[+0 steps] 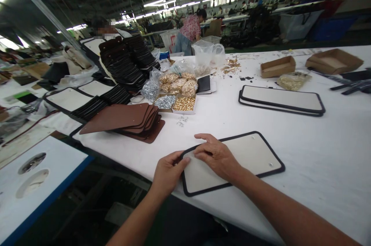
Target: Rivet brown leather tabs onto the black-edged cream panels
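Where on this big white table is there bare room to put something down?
Bare cloth lies between the near panel and the two stacked panels, and to the right of the near panel. The far left is crowded: brown leather pieces, trays of rivets, black stacks.

On the white desk [319, 153], a fanned stack of brown leather pieces [124, 120] lies left of centre. Just behind it sit a tray of gold studs [184, 104] and a tray of silver studs [165, 102], with bags of gold hardware [178, 83] behind them. Tall piles of black pieces [124, 64] rise further back. Two stacked black-edged cream panels [282, 99] lie to the right, near two cardboard trays [277, 66]. A person in a floral shirt [189, 29] stands at a distant bench.
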`<action>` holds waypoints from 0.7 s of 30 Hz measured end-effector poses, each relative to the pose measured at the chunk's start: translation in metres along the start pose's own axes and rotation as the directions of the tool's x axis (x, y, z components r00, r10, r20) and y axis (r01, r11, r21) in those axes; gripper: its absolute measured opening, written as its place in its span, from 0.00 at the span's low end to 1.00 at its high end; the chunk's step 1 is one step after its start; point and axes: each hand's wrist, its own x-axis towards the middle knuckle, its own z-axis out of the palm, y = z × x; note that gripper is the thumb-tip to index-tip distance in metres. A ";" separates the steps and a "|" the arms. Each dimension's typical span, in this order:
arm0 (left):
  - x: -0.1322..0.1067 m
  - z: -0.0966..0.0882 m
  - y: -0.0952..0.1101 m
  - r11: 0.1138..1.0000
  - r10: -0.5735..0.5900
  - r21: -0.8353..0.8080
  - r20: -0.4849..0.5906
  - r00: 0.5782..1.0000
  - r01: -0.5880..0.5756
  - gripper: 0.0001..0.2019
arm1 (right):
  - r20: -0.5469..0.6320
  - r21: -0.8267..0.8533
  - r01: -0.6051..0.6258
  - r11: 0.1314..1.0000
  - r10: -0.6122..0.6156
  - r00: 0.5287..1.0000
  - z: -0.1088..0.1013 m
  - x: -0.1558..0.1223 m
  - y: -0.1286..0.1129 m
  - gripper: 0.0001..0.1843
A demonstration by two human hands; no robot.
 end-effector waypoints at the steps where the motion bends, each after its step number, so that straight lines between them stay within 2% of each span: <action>1: -0.001 0.000 0.001 0.999 0.023 0.031 -0.013 1.000 -0.022 0.15 | 0.018 0.008 0.015 1.000 -0.015 1.000 0.000 0.000 0.000 0.08; 5: 0.001 0.000 0.009 0.988 0.063 0.140 -0.031 0.998 -0.058 0.12 | 0.062 0.017 0.044 0.999 -0.045 0.997 0.001 -0.001 0.004 0.08; 8: 0.004 0.001 0.015 0.969 0.073 0.236 0.010 0.997 -0.073 0.09 | 0.054 -0.014 0.098 0.995 -0.097 0.994 0.000 -0.003 0.004 0.07; 11: 0.005 0.003 0.017 0.910 0.146 0.387 0.042 0.988 -0.150 0.08 | 0.041 -0.059 0.184 0.981 -0.182 0.982 -0.002 -0.006 -0.001 0.07; 13: 0.001 0.004 0.013 0.871 0.221 0.451 -0.003 0.975 -0.196 0.07 | 0.030 -0.093 0.232 0.968 -0.231 0.973 -0.004 -0.009 -0.006 0.07; 17: -0.009 0.006 -0.001 0.819 0.424 0.463 -0.093 0.901 -0.338 0.08 | 0.040 -0.140 0.303 0.943 -0.300 0.953 -0.007 -0.010 -0.018 0.09; 21: -0.014 0.008 -0.015 0.755 0.561 0.473 -0.109 0.821 -0.453 0.11 | 0.105 -0.144 0.307 0.941 -0.294 0.950 -0.004 -0.013 -0.021 0.11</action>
